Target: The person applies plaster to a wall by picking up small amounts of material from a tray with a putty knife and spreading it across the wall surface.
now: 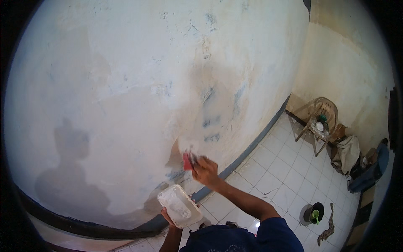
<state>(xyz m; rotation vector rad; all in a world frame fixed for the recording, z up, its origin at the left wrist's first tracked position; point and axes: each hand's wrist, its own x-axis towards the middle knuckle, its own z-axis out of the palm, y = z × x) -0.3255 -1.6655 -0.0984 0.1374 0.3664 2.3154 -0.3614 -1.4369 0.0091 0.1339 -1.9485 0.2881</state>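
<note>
Navy shirt (222, 240); right hand (205, 171) closed round red tool (187, 162); left hand (167, 217) clasping tray (191, 217).

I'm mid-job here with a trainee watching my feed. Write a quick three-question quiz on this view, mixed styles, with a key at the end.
1. True or false: the left hand holds the white tub.

2. Multiple choice: what colour shows on the blurred tool in the right hand?
A) green
B) red
C) yellow

3. Fill in the blank: the chair stands on the tiled floor toward the ____ edge of the picture.

Key: 1. True. 2. B, red. 3. Right.
</note>
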